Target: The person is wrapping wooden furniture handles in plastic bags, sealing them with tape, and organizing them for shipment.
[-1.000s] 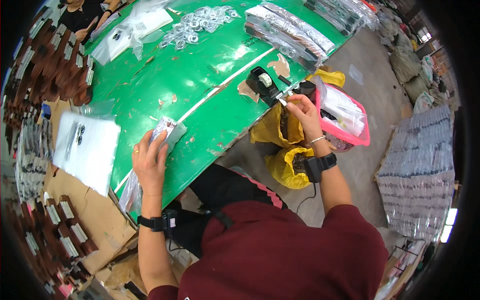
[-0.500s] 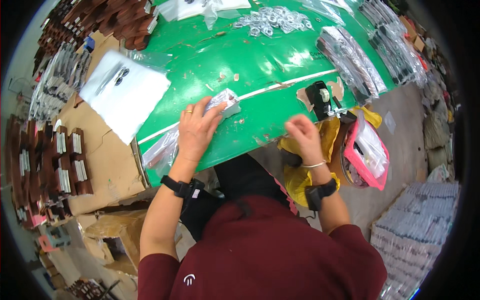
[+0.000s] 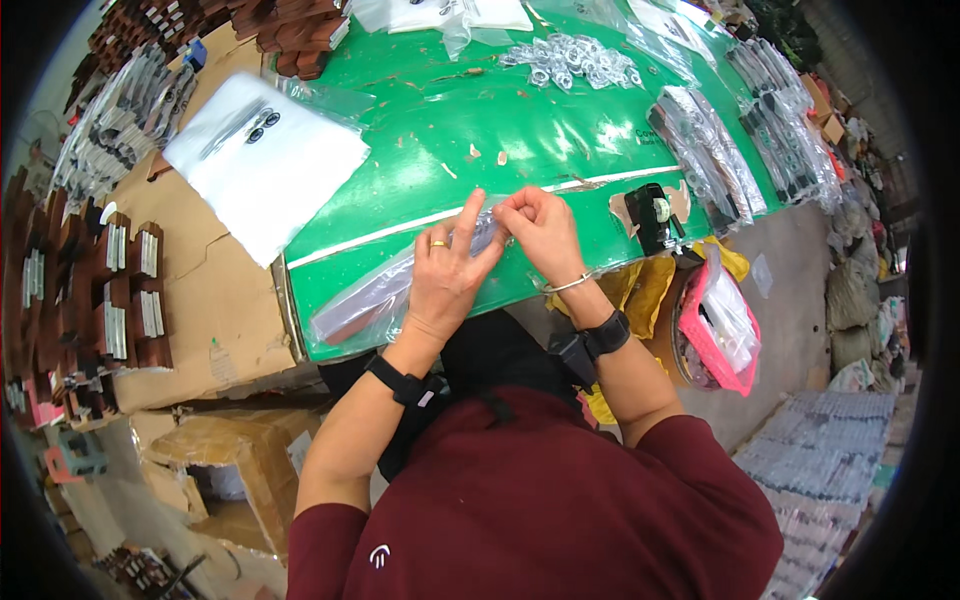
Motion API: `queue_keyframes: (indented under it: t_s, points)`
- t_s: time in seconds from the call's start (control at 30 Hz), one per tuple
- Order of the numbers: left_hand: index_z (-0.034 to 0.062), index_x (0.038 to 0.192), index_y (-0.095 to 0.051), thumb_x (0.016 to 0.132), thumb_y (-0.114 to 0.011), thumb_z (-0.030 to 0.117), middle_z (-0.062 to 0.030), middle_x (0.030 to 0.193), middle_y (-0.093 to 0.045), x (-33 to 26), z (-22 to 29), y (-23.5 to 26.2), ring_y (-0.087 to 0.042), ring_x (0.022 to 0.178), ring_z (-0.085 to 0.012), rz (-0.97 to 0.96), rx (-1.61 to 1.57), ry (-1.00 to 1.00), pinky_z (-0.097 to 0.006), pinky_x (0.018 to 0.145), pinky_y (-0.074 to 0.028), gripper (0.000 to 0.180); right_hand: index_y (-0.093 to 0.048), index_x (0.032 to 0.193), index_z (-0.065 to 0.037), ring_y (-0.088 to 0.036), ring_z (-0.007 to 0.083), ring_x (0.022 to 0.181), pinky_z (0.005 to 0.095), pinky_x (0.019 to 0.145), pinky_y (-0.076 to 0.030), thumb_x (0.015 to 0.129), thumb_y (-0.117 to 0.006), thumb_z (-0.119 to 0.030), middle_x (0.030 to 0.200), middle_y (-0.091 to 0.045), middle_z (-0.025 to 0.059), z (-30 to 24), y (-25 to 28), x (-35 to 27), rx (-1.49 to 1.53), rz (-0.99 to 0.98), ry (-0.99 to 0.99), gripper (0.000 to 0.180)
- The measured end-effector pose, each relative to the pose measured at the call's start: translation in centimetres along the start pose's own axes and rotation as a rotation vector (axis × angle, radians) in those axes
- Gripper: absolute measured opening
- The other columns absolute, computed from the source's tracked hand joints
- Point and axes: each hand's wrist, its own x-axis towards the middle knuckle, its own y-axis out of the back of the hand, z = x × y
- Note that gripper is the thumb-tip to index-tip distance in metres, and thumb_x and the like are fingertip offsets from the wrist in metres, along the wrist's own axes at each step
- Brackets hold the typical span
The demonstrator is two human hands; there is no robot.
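A long, narrow clear plastic bag (image 3: 365, 303) with a dark reddish-brown piece inside lies slantwise near the front edge of the green table (image 3: 420, 140). My left hand (image 3: 448, 272) rests across it, fingers stretched and apart, pressing it down. At the bag's far right end, my right hand (image 3: 546, 238) has thumb and forefinger pinched together, close to the left fingertips. Whatever sits in that pinch is too small to make out. Right of the hands stands a black tape dispenser (image 3: 654, 222) on the table edge.
White plastic bags (image 3: 270, 160) lie at left, beside stacked brown pieces (image 3: 125, 290) on cardboard. Small bagged rings (image 3: 575, 60) are heaped at the back. Bagged long pieces (image 3: 705, 150) lie at right. A pink-lined bin (image 3: 720, 330) stands below the right table edge.
My right hand has come left from beside the tape dispenser to the bag's end and is pinched there. My left hand stays on the bag, its fingers shifted; the view has moved slightly.
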Motion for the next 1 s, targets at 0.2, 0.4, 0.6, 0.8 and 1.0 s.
queue_keyframes:
  t_s: [0.2,0.4,0.6,0.8,1.0]
  points:
    - [0.0248,0.115,-0.071,0.081,-0.063,0.013,-0.003,0.15,-0.052,-0.1,0.2,0.3,-0.059,0.099,-0.0226,0.0,-0.046,-0.025,-0.037,0.087,-0.049,0.037,-0.073,0.086,-0.002,-0.071,0.0288,0.07,0.0383,0.063,-0.053,0.084,-0.074,-0.034,0.075,-0.073,0.0145,-0.8,0.3,-0.5,-0.161,0.016,-0.031,0.032]
    - [0.0244,0.114,-0.071,0.083,-0.063,0.014,-0.0018,0.142,-0.059,-0.1,0.0,0.0,-0.059,0.1,-0.0237,-0.068,-0.044,0.011,-0.039,0.085,-0.047,0.034,-0.072,0.098,0.0,-0.071,0.0202,0.073,0.0333,0.065,-0.053,0.082,-0.08,-0.03,0.081,-0.074,0.0123,-0.8,2.0,-0.7,-0.024,-0.079,-0.06,0.035]
    - [0.024,0.118,-0.071,0.085,-0.069,0.017,-0.0013,0.137,-0.061,0.8,-0.6,0.1,-0.059,0.099,-0.0232,-0.124,-0.079,0.059,-0.039,0.084,-0.045,0.034,-0.068,0.111,0.003,-0.067,0.0109,0.085,0.0249,0.076,-0.052,0.09,-0.077,-0.015,0.095,-0.074,0.0071,1.2,2.9,-1.3,0.453,-0.222,-0.157,0.029]
    - [0.0224,0.119,-0.07,0.087,-0.072,0.017,-0.001,0.136,-0.063,1.3,-1.0,0.1,-0.059,0.097,-0.0232,-0.131,-0.189,0.11,-0.038,0.084,-0.044,0.033,-0.068,0.114,0.003,-0.066,0.0103,0.092,0.0249,0.082,-0.052,0.094,-0.073,-0.013,0.101,-0.073,0.0065,2.0,1.2,-1.9,0.573,-0.144,-0.161,0.026]
    - [0.0213,0.118,-0.069,0.084,-0.074,0.016,-0.0001,0.137,-0.064,1.8,-1.7,0.4,-0.06,0.096,-0.0241,-0.172,-0.263,0.174,-0.037,0.083,-0.044,0.035,-0.067,0.116,0.002,-0.064,0.009,0.092,0.0238,0.081,-0.05,0.095,-0.073,-0.014,0.101,-0.072,0.0056,2.0,0.0,-1.6,0.632,-0.115,-0.129,0.027]
